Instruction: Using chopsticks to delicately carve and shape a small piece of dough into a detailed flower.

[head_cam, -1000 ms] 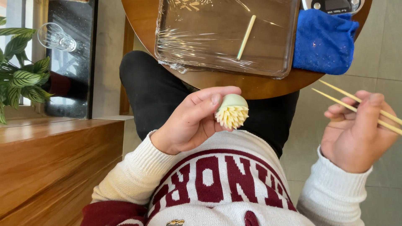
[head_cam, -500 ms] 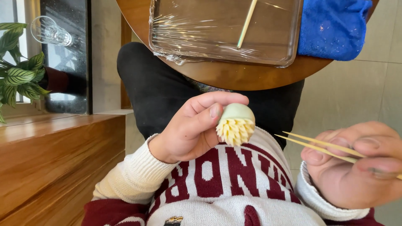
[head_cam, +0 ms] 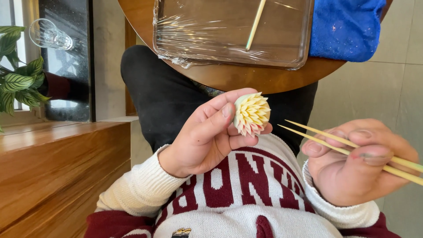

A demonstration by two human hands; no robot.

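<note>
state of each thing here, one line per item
left hand: closed around the carved flower
carved flower: held up, pale petals fanned open
right hand: gripping two thin skewers
skewers: tips pointing toward the flower, not touching
tray: on round table, covered in cling film
blue cloth: lying beside the tray

small carved flower: pale yellow, layered pointed petals with pinkish tips at the lower edge, held off the table below its near rim, pinched between thumb and fingertips of the left hand, petals facing up and toward the camera. two thin bamboo sticks: pale, straight, side by side, gripped in the right hand, tips pointing left toward the flower, just short of it.
</note>
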